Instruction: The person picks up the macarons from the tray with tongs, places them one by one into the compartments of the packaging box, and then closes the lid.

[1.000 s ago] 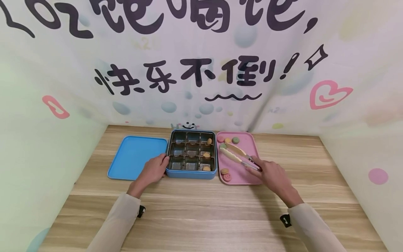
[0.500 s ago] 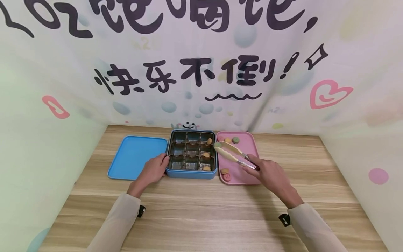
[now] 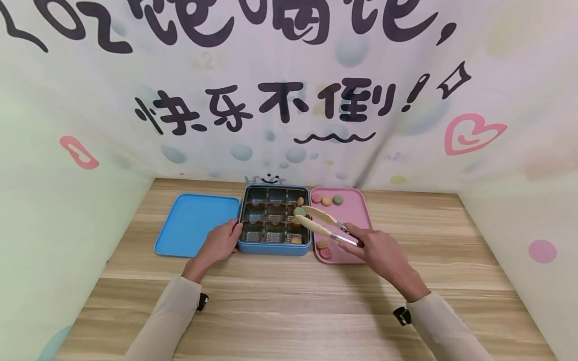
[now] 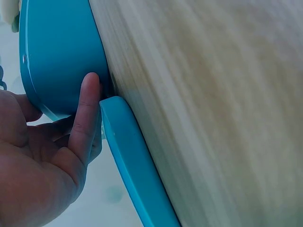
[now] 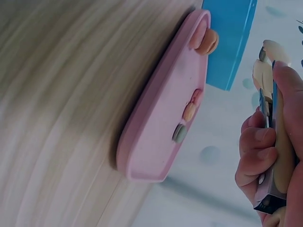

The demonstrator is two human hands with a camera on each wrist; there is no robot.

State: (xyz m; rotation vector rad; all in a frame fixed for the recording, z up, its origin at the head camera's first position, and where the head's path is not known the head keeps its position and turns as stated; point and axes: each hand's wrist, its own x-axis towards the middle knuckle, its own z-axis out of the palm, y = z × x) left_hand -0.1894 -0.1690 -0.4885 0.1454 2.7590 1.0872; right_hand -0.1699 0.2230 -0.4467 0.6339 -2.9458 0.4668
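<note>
Nearest, bottom of the frame: two pale sleeves (image 3: 169, 318), a black band (image 3: 202, 302) at each wrist, over a wood-grain counter (image 3: 289, 306). Left hand (image 3: 218, 244), left of centre, holds the left side of a blue box (image 3: 274, 249); left wrist view gives the thumb at the rim and one finger straight against the wall. Right hand (image 3: 386, 253), right of centre, has its fingers wrapped round the tongs (image 3: 313, 227), which reach leftward over the box edge. Between their cream tips: a green macaron (image 3: 300, 212), at the box's middle-right compartment; cannot tell whether it touches the bottom. Box insert three by three, a brownish macaron (image 3: 296, 240) in each right-column compartment, the middle one partly hidden. Pink tray (image 3: 357, 210) just right of the box: tan macaron (image 3: 322, 244) and pink macaron (image 3: 325, 253) touching at its lower left; pink, yellow and green ones in a row along the far edge. Blue lid (image 3: 196, 223) lies flat left of the box. Farthest, top of the frame: white printed backdrop (image 3: 253, 60), black characters, a pink heart outline (image 3: 451, 138) at right.
</note>
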